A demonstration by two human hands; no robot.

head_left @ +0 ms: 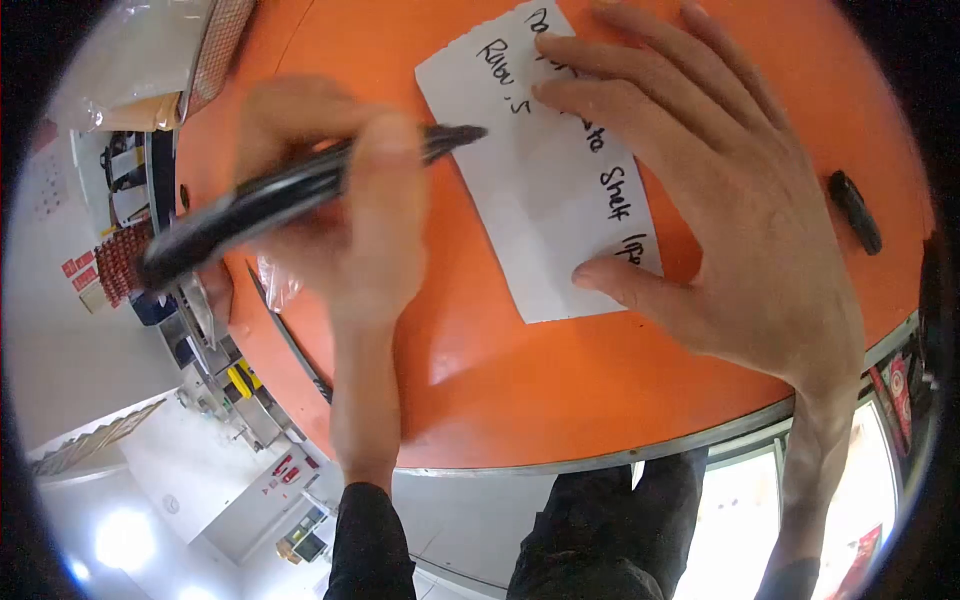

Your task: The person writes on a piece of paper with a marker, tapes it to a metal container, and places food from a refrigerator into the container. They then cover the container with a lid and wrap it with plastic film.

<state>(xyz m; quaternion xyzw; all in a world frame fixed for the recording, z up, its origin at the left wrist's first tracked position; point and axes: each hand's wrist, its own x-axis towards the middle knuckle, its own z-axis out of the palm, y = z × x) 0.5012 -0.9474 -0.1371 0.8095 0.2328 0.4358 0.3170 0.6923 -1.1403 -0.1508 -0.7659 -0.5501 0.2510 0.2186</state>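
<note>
My left hand (350,200), blurred by motion, is closed around a black marker (280,195). The marker's dark tip lies over the left edge of a white sheet of paper (530,240). Black handwriting, including the word "Shelf", runs along the paper at a slant. My right hand (710,180) rests palm down with its fingers spread across the paper's right side, the thumb near the lower edge, and covers part of the writing. To the right of that hand, a black marker cap (855,212) lies on the orange table (560,385).
A long thin dark tool (290,335) lies at the table's left, beside a piece of clear plastic (280,285). Plastic-wrapped packages (140,60) are at the upper left. The table's metal-trimmed edge (600,458) runs in front of my legs.
</note>
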